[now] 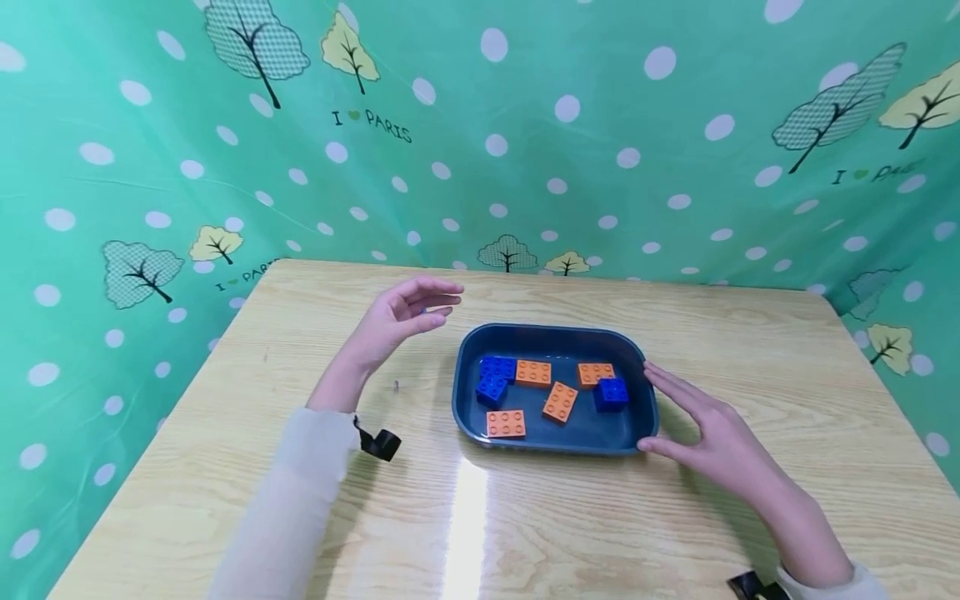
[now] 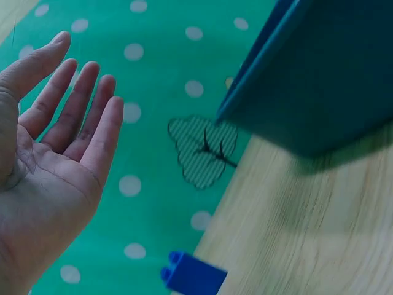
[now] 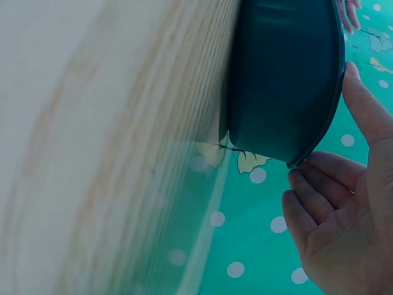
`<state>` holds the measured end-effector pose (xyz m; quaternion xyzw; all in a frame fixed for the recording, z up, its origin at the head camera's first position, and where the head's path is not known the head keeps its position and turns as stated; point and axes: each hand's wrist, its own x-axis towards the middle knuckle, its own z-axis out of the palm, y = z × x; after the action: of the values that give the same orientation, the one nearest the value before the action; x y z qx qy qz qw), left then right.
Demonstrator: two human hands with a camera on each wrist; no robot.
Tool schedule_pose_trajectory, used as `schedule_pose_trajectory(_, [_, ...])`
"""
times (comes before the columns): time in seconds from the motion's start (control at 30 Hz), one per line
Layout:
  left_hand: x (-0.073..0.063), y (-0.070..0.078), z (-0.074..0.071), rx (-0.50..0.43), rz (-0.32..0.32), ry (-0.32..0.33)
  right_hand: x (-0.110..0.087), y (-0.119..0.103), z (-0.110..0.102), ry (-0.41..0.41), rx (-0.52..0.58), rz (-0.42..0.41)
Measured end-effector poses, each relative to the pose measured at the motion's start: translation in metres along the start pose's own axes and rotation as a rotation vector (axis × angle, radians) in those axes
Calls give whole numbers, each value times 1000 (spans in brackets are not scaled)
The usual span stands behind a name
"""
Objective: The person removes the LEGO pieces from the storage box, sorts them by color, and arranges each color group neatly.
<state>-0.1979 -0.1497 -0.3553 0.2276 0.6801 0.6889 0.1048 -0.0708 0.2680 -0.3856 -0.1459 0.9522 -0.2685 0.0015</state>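
A dark blue tub sits on the table with several orange bricks and several blue bricks inside. At its right end, my right hand touches the rim with spread fingers and thumb; in the right wrist view the fingertips meet the tub's edge. My left hand is raised to the left of the tub, palm turned toward it, fingers loosely extended and holding nothing. Another blue brick lies on the table outside the tub, mostly hidden behind the left hand in the head view.
The light wooden table stands against a green dotted curtain. A tiny grey bit lies left of the tub. Black wrist straps are worn at both sleeves.
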Motion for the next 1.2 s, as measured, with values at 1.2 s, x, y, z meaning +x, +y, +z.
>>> schedule_pose_trajectory(1.2, [3, -16, 144, 53, -101, -222, -3, -1, 3, 44, 25, -28])
